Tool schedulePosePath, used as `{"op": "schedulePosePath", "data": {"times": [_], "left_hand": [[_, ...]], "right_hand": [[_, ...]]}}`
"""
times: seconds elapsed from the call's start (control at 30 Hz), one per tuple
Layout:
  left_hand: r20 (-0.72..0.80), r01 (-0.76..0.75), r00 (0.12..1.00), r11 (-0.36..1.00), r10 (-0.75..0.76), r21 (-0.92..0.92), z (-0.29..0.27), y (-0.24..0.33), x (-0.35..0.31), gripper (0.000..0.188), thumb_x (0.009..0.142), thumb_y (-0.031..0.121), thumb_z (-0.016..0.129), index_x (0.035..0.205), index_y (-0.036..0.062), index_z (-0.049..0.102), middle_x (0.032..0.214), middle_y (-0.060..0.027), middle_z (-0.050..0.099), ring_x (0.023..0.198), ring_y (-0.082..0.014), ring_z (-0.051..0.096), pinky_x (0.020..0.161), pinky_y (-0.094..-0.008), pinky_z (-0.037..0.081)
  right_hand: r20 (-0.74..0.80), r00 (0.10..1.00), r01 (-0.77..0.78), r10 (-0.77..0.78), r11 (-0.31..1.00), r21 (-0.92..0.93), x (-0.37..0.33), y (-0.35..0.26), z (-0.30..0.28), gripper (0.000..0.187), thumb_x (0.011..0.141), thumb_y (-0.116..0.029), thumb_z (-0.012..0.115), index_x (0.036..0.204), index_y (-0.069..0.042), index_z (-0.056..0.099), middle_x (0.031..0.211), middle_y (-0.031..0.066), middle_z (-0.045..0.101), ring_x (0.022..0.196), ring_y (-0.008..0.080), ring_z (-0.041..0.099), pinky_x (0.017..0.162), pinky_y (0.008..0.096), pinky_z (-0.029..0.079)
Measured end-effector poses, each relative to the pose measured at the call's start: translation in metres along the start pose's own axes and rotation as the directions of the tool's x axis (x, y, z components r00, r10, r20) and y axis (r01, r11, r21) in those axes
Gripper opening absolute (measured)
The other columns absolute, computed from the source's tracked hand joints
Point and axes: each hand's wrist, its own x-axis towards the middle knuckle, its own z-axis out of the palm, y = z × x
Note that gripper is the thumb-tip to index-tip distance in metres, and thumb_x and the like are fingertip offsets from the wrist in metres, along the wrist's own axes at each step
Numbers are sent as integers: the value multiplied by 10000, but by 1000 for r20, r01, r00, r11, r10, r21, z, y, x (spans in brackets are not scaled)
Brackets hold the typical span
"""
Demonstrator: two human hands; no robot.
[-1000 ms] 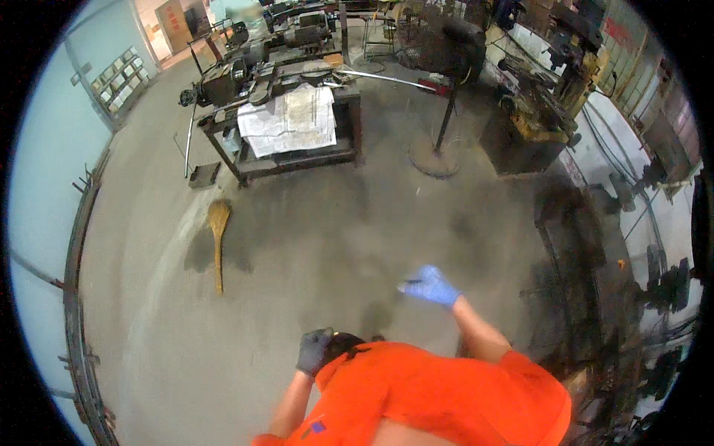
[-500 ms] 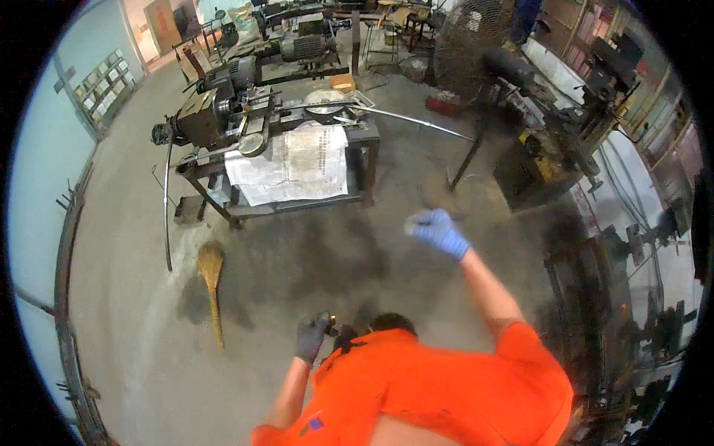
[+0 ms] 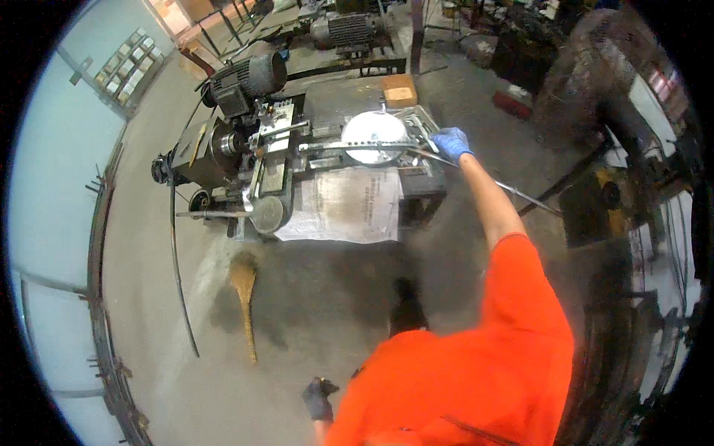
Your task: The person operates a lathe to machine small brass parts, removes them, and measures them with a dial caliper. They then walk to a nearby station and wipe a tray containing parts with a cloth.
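My right hand [image 3: 451,143], in a blue glove, reaches out to the right end of a metal machine bench. Its fingers are bent over the small metal parts there, beside a long thin silver rod [image 3: 513,189] that juts off to the right. What they grip is too small to tell. Close to the hand a round white dish [image 3: 373,134] lies on the bench behind a perforated metal bar [image 3: 349,146]. Low beside my body is my left hand [image 3: 318,399], in a dark grey glove, curled round a small dark thing I cannot make out.
A printed sheet [image 3: 346,208] hangs over the bench front. A lathe-like headstock [image 3: 216,149] and a motor [image 3: 245,78] stand left. A straw broom [image 3: 244,286] lies on the floor near a long leaning bar [image 3: 181,282]. An orange-brown box [image 3: 399,91] sits at the bench back.
I have come closer to the bench. My right hand has gone from above the bare floor to the bench's right end. My left hand stays low by my body.
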Motion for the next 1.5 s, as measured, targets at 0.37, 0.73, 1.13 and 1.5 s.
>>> {"op": "schedulePosePath", "data": {"times": [0.37, 0.73, 1.13, 1.5], "left_hand": [[-448, 263, 876, 957, -182, 125, 41, 32, 4, 330, 860, 307, 573, 813, -20, 570, 727, -118, 603, 581, -246, 615, 543, -393, 536], [-474, 35, 875, 990, -96, -136, -5, 11, -7, 321, 845, 287, 588, 862, -34, 591, 768, -126, 612, 632, -250, 629, 606, -359, 523], [-544, -412, 838, 698, 39, -585, -237, -11, -71, 277, 878, 299, 551, 872, 24, 580, 795, -98, 593, 709, -215, 601, 675, -385, 516], [-520, -467, 850, 583, 86, -665, -430, 50, -39, 261, 892, 269, 530, 799, 35, 598, 699, -88, 597, 617, -217, 576, 725, -457, 510]], "right_hand": [[226, 962, -127, 150, 985, -115, 144, 12, 110, 610, 629, -551, 645, 951, -33, 673, 968, 196, 646, 918, 299, 626, 764, 373, 473], [-258, 939, 297, -228, 915, 272, 49, -45, 24, 361, 837, -297, 547, 924, 35, 659, 868, 194, 664, 715, 197, 581, 698, 346, 447], [374, 643, 206, -668, 621, 756, -462, -226, 240, 54, 732, -73, 660, 716, -23, 650, 753, 31, 615, 677, 111, 516, 580, 309, 404], [925, 350, 749, 149, 548, -372, -577, -128, 411, 462, 731, -455, 627, 835, -5, 645, 785, 170, 629, 772, 277, 593, 669, 421, 446]]}}
